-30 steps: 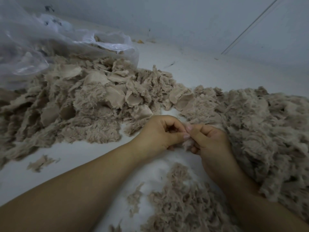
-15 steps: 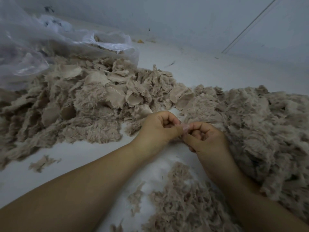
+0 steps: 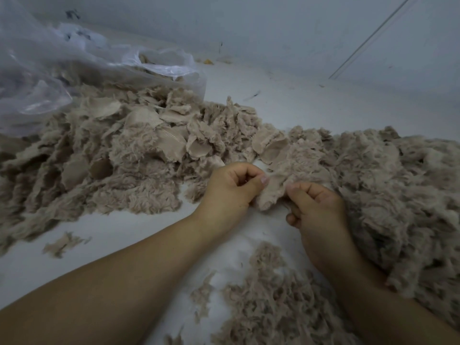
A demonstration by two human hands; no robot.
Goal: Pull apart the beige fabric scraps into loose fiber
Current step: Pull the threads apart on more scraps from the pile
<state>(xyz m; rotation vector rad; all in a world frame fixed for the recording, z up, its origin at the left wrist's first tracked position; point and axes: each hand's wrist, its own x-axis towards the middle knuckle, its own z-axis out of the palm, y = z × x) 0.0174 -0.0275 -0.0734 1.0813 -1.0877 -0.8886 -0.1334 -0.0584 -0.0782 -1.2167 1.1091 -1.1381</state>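
A small beige fabric scrap is stretched between my two hands at the centre of the head view. My left hand pinches its left edge between thumb and curled fingers. My right hand pinches its right edge the same way. A big heap of fuzzy beige scraps lies to the left and behind. Another beige mass spreads to the right of my right hand. Loose pulled fiber lies on the white surface below my wrists.
A clear plastic bag with more scraps sits at the back left. A small stray tuft lies at the left front. A pale wall rises behind the white surface.
My hands have moved apart, and the scrap between them is now spread wider. Before, both thumbs met close together on a small bunched piece.
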